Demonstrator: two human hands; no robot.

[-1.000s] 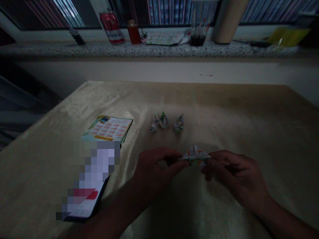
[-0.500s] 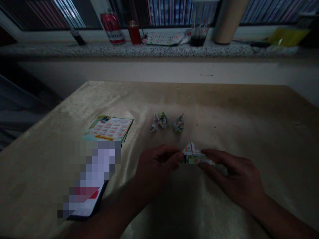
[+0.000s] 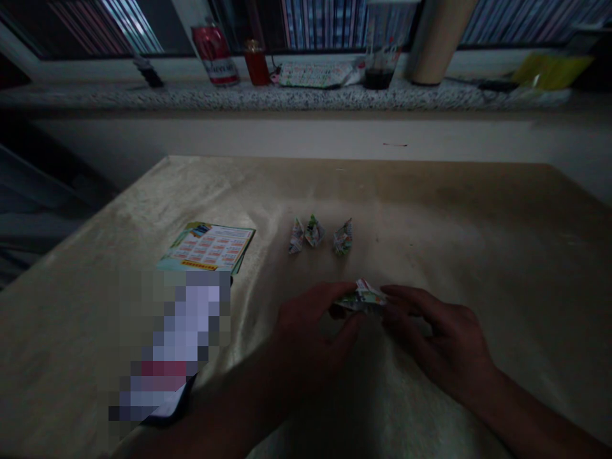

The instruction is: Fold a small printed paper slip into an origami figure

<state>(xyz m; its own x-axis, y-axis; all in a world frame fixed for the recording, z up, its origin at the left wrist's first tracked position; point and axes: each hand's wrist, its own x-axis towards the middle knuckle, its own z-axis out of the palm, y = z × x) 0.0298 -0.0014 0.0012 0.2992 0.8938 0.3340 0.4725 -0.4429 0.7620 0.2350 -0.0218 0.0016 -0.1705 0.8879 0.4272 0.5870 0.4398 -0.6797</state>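
Paper strip, printed and folded with a peak on top, is held between both hands, front centre of the tabletop.

Left end is gripped by the left hand, index on top, thumb set apart below; thumb contact can't be confirmed. Right end is pinched by the fingertips of the right hand, narrow gap. Clearance to the tabletop can't be told. Three folded paper pieces are lined up behind: two close together, third spaced off to the right. Leaflet stack is laid to the left, smartphone just in front of it, screen pixelated. On the granite sill, red can and clear cup with dark liquid are stood.
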